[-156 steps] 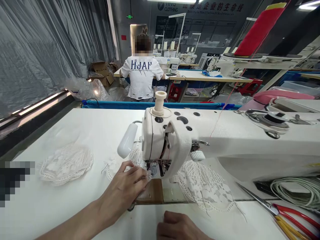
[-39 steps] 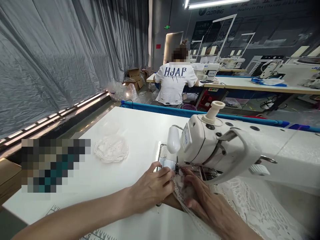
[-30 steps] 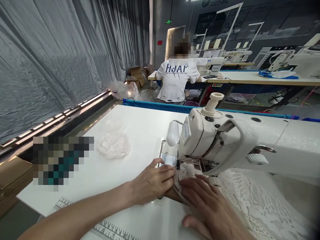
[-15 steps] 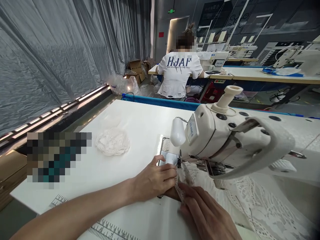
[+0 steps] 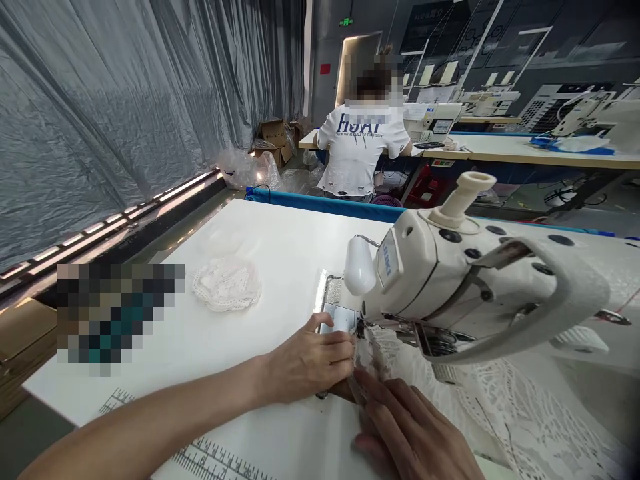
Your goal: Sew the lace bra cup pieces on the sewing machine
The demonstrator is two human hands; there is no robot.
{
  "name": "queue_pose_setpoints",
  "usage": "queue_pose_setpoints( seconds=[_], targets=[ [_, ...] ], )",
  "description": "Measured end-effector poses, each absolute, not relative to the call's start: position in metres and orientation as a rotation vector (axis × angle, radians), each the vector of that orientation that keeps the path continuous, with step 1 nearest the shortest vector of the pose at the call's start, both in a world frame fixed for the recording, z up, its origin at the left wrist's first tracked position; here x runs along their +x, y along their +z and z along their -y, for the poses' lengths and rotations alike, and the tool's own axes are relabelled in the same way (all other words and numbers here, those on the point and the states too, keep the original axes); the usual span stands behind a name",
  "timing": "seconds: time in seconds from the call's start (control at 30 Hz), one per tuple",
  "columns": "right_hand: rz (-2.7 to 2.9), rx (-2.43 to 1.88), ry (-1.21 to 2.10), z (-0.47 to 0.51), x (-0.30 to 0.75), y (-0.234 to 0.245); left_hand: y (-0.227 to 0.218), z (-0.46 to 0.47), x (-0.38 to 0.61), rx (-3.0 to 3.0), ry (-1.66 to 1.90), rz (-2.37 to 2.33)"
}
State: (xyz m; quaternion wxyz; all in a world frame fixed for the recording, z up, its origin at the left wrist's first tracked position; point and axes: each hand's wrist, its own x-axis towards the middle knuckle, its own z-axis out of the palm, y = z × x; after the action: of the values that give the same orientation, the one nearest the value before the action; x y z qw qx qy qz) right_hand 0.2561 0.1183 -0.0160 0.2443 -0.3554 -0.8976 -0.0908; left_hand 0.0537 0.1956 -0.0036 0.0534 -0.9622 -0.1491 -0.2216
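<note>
Head view: on the broad white tabletop (image 5: pixel 280 253), a white metal sewing machine (image 5: pixel 425 260) is seen at the right. White openwork lace fabric (image 5: pixel 540 420) is spread beneath and beside its head. Well apart, at the left, a flat, rounded piece of white lace (image 5: pixel 227 285) is seen. Near the needle area, the fabric's edge is touched by the left hand (image 5: pixel 307 360), fingers curled, and the right hand (image 5: pixel 415 427), fingers bunched; whether it is pinched cannot be told.
</note>
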Motion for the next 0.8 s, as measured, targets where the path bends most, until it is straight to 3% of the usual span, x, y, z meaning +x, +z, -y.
queue_pose_setpoints(
  seconds=[0.43,0.63,0.8],
  targets=[
    [2.480,-0.993,-0.263,-0.121,0.262,-0.013,0.001,-0.201,0.043,-3.096,-0.584,0.444],
    [2.407,-1.111,-0.589,-0.131,0.268,-0.016,-0.001,-0.202,0.051,-3.026,-0.589,0.473],
    [2.395,-1.199,-0.671,-0.138,0.267,-0.010,-0.004,-0.202,0.056,-3.008,-0.584,0.552]
  ],
)
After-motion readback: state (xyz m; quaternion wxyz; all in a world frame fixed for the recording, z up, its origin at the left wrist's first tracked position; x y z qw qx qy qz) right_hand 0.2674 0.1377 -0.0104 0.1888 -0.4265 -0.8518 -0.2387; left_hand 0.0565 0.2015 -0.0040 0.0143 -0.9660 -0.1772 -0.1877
